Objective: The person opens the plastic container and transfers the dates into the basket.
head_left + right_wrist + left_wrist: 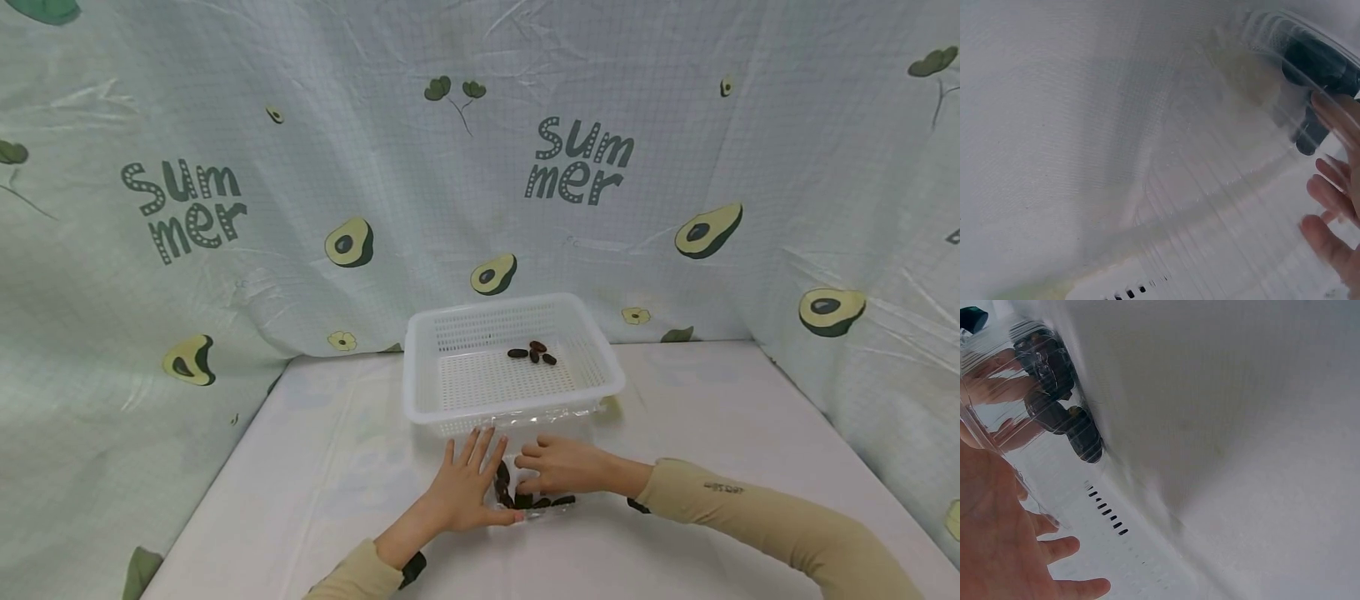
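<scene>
A clear plastic box [553, 512] lies in front of me with several dark brown dates [503, 485] along its left and near sides. My left hand [463, 492] rests at its left side, fingers spread and thumb along the near edge. From the right, my right hand [562, 465] reaches over the box, fingers bent down among the dates. Through the clear wall in the left wrist view, those fingertips are right at the dates [1085, 434]. In the right wrist view, one finger overlaps a date [1316, 62]. I cannot tell whether the right hand pinches one.
Just beyond the box stands a white perforated plastic basket [412, 367] with several dates [517, 353] on its floor. Clear plastic [540, 414] shows against the basket's near side. A printed cloth [420, 167] hangs behind the white-covered table [315, 467].
</scene>
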Motion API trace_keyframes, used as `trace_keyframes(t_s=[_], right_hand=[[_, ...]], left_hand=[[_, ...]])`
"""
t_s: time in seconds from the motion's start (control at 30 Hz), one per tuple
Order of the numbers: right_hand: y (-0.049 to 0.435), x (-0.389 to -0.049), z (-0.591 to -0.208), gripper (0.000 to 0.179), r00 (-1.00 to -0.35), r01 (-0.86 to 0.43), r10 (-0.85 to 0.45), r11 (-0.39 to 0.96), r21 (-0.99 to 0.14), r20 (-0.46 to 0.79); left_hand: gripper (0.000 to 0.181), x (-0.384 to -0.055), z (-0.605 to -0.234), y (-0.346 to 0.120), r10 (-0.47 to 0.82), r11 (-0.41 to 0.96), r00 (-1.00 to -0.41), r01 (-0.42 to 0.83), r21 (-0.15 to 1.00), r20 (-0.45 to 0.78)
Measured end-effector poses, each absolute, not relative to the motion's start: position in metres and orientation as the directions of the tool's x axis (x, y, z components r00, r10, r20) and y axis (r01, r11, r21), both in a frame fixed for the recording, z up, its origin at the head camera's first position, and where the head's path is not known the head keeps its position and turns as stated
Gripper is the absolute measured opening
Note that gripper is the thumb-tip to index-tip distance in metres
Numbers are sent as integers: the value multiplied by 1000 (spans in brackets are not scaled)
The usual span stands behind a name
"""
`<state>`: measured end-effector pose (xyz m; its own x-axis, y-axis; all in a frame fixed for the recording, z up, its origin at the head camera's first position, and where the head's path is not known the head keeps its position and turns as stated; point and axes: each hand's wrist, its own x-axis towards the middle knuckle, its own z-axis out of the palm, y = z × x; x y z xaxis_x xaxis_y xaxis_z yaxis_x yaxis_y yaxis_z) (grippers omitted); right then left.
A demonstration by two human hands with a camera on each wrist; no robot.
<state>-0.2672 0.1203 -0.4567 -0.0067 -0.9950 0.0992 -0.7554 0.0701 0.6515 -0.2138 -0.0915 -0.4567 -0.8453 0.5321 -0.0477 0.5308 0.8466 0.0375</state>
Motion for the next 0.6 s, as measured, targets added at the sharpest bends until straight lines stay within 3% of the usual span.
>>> trace_keyframes(t_s=[0.6], right_hand=[[122,-270,-463,14,-16,-766,-998,54,640,65]], left_hand=[[100,-213,-453,-91,545,838,-837,544,46,-43]])
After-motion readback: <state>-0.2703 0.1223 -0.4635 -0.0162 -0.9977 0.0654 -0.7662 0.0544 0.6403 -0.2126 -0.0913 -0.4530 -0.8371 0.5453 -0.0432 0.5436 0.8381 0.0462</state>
